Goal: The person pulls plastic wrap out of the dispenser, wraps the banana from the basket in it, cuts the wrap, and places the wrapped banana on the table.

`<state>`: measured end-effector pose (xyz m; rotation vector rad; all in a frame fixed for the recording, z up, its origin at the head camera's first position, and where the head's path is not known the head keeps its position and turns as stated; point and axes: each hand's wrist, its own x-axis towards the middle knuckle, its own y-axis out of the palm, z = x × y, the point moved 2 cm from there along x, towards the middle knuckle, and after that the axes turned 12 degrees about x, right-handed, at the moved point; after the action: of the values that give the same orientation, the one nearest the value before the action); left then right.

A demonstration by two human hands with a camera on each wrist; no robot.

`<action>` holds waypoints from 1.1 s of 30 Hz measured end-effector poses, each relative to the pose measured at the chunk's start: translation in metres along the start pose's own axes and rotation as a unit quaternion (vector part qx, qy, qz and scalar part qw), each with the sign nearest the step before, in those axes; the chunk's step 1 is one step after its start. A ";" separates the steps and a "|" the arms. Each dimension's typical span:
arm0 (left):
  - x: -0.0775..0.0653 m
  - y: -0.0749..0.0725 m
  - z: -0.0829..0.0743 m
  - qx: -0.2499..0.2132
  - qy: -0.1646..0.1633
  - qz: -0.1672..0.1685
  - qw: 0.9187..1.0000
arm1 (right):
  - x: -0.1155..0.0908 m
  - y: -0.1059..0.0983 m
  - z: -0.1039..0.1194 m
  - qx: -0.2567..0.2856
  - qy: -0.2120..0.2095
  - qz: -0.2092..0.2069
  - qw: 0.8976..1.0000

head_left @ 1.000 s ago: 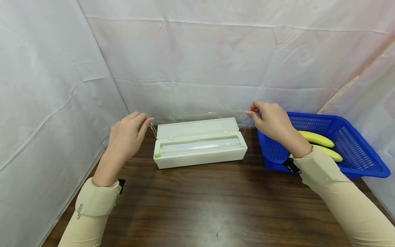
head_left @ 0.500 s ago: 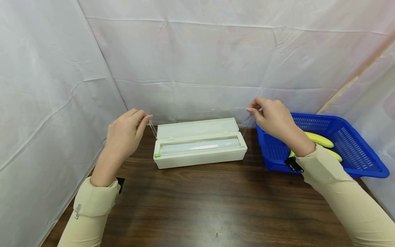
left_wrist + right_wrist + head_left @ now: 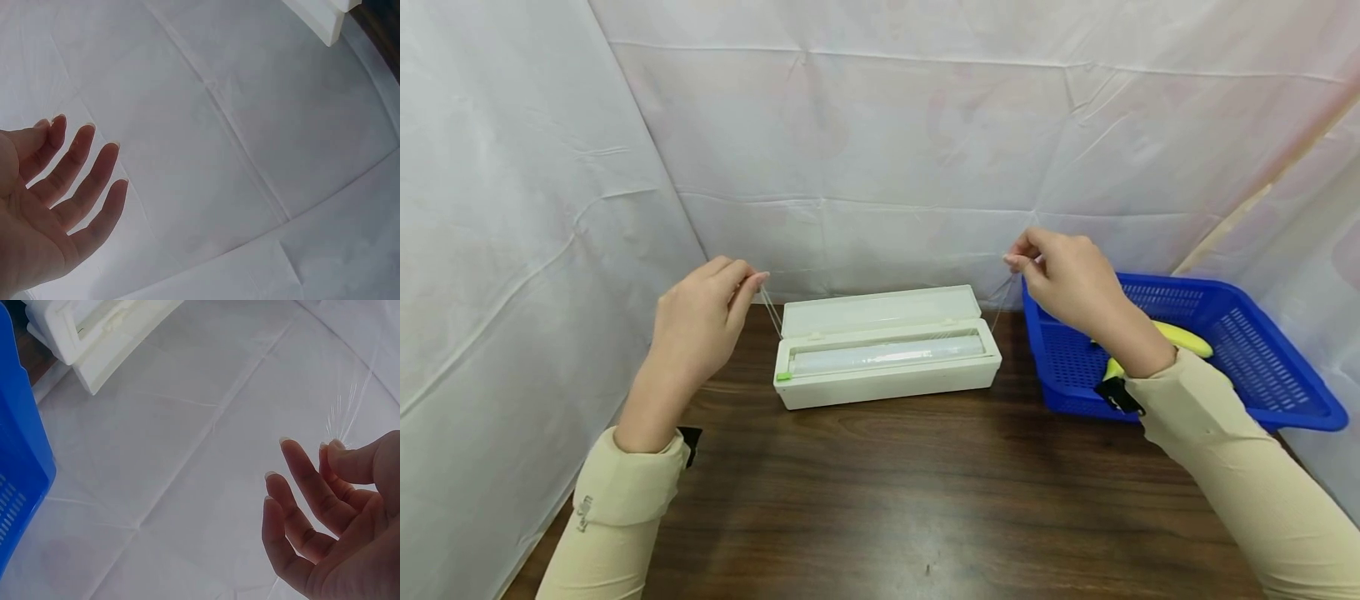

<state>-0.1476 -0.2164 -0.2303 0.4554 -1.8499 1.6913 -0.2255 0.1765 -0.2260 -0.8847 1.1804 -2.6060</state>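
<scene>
A white cling film box with its lid tipped back stands on the dark wooden table. Inside it lies a roll of cling film. Clear cling film stretches up from the box to both hands. Thumb and forefinger of my left hand pinch one corner, left of the box and above it. On the other side my right hand pinches the opposite corner; gathered creases of film fan from its fingertips in the right wrist view. The remaining fingers of both hands are spread loosely.
At the right, a blue plastic basket holds yellow bananas, partly hidden by my right forearm. A green slider sits at the box's left front corner. White sheeting hangs behind and at both sides.
Both hands have risen a little and drawn slightly apart, pulling the cling film higher above the box. The box and basket have stayed in place.
</scene>
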 end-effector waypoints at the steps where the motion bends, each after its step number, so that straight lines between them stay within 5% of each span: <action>1: 0.000 -0.001 0.000 0.000 0.001 -0.002 1.000 | 0.000 0.000 0.000 0.001 0.000 0.000 1.000; 33: -0.018 -0.031 -0.014 -0.019 0.012 -0.053 0.998 | -0.017 -0.020 0.017 0.010 -0.029 -0.034 0.999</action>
<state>-0.1119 -0.2096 -0.2171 0.5061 -1.8049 1.5814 -0.1999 0.1854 -0.2104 -1.0065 1.1277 -2.6216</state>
